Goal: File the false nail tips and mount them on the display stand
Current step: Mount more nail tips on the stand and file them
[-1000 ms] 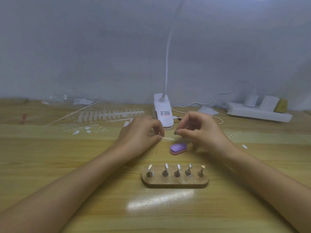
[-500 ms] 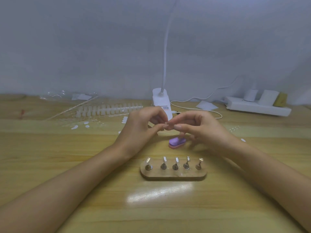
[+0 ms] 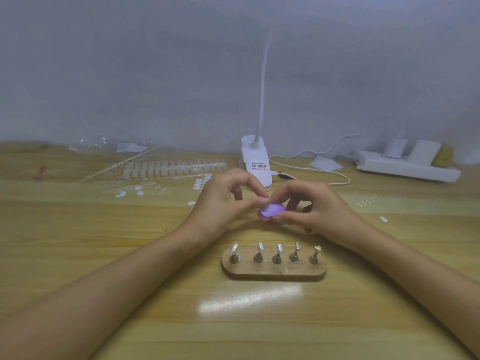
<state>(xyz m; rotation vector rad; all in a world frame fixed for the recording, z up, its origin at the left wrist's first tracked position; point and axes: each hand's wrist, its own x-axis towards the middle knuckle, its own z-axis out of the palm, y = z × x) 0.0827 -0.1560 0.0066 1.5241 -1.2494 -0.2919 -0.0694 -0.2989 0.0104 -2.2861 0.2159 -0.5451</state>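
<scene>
wooden display stand (image 3: pixel 274 272), nearest, five pegs upright; just beyond it, right hand (image 3: pixel 320 207) grips the purple file block (image 3: pixel 273 210), now lifted off the table where it lay a moment ago; left hand (image 3: pixel 223 201) pinches a barely visible nail tip (image 3: pixel 264 201) against the block's upper edge; filing judged under way, mounting not yet; farther back, strips of spare tips (image 3: pixel 174 168) and lamp clip (image 3: pixel 255 162).
</scene>
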